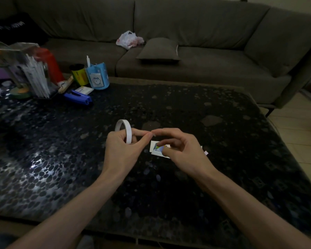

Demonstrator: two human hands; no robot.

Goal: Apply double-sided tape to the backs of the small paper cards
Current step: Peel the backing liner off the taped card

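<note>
L hand (122, 148) grips tape roll (126, 131), fingers curled round it. R hand (180, 146) half curled, index tip meeting L fingertips, thumb at cards (159, 150); can't tell if it holds anything. Cards on table (205, 108) under R hand.

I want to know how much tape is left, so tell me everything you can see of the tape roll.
The tape roll is a thin white ring, mostly hollow, with only a slim, matte, papery-looking band. It stands on edge over the dark speckled table. The left hand holds it, curled round its lower arc, which the grip hides. To its right, the right hand touches fingertips with the left; whether a tape end runs between them is too small to tell.
</note>
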